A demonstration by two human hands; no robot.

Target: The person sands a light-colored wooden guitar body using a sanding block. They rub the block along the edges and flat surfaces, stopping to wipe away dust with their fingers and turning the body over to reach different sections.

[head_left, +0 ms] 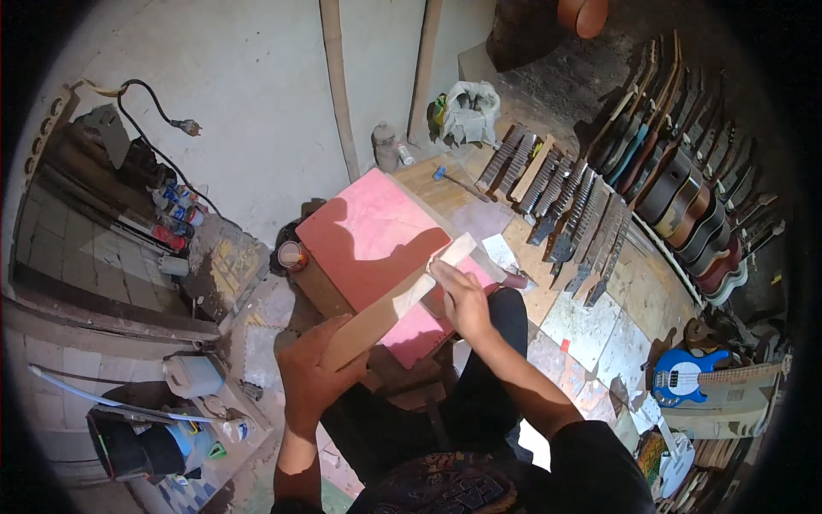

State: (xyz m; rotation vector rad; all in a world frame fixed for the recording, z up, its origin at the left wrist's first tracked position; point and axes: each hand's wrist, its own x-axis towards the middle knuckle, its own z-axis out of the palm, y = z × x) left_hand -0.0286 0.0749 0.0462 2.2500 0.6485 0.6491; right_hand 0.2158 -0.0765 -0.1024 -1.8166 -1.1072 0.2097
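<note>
You hold one pale wooden bar (pixel 377 327) slantwise above one pink board (pixel 360 214), between your two hands. Your left hand (pixel 318 360) wraps its fingers around the near end. Your right hand (pixel 462 300) has its fingers drawn in close against the bar's far part; I cannot tell whether they also pinch something small there.

Beyond the board, one hammer (pixel 439 173) with a blue head lies on the floor, beside a row of more than six guitar necks (pixel 548 193). Two poles (pixel 341 94) lean on the wall, near one white plastic bag (pixel 479 120). To your right are one blue guitar (pixel 682 390) and several racked guitars (pixel 685 201), too overlapped to count.
</note>
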